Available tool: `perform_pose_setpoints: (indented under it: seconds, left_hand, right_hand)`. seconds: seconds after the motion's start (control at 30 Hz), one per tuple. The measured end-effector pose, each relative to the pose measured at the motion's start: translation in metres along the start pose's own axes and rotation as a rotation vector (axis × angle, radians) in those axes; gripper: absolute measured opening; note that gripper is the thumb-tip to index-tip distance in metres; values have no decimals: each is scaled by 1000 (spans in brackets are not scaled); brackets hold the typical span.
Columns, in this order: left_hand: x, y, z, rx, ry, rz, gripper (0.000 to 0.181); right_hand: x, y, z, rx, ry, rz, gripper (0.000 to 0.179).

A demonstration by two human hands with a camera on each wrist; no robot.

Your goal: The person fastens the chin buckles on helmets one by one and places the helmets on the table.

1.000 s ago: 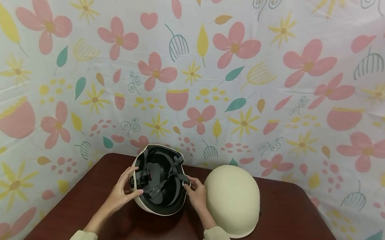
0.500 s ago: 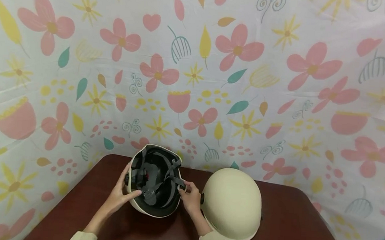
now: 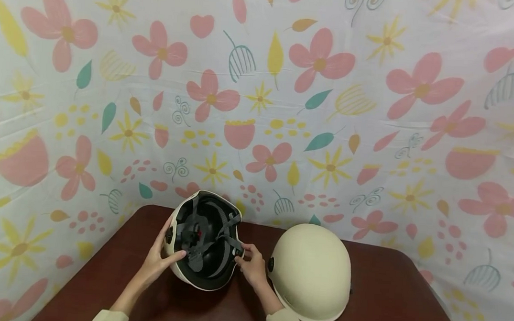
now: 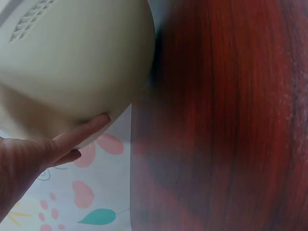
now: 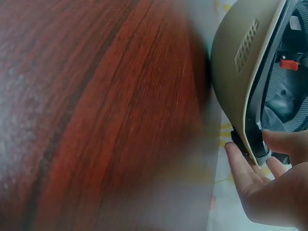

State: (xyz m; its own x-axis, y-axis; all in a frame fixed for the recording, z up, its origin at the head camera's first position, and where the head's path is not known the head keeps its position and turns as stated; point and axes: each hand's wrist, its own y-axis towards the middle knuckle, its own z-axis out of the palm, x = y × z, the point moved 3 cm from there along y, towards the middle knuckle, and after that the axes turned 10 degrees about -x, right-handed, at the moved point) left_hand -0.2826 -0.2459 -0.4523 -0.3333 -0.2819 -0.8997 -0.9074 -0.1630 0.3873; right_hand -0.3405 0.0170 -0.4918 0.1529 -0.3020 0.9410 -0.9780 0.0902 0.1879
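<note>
A cream helmet [image 3: 179, 275] is tipped so that its black padded inside, grey straps [image 3: 224, 231] and a small red part face the head camera. My left hand [image 3: 155, 259] grips its left side, thumb over the rim and fingers along the outer shell. In the left wrist view those fingers lie against the smooth shell [image 4: 96, 57]. My right hand [image 3: 252, 265] pinches the right rim near a strap. From the right wrist view, the thumb is inside the rim and the fingers [image 5: 238, 166] are outside, by a black fitting [image 5: 239, 142].
A second cream helmet [image 3: 312, 273] sits dome up on the dark red-brown table [image 3: 380, 290], just right of my right hand. A black round knob [image 3: 271, 264] shows on its left side. Behind the table hangs a flower-printed cloth [image 3: 259, 108].
The held helmet has shifted slightly left and turned a little, with both hands moving along with it. The second helmet appears slightly farther right as the view shifts.
</note>
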Motion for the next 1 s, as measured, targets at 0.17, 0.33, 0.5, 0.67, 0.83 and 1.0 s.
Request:
perform_pose_setpoints:
  seconds: [0.17,0.33,0.5,0.67,0.83,1.0]
  left_hand:
    - [1,-5,-1,-29,18,-44,92]
    - [-2,-4,1,-47,7,-46,92]
    - [-9,-1,5,-48,44,-30,93]
    - [-14,2,11,-39,77,-66,94]
    - [-18,5,16,-63,102,-78,94]
    - [-25,8,22,-71,119,-91,95]
  right_hand:
    - [2,-5,0,87,-38,35,51]
    - [7,-7,1,122,-61,79,58]
    - [20,-9,0,151,-67,25,58]
    - [37,-20,-9,254,-3,-40,57]
    - [48,-32,-10,420,68,-77,59]
    - [47,-39,-5,500,72,-72,66]
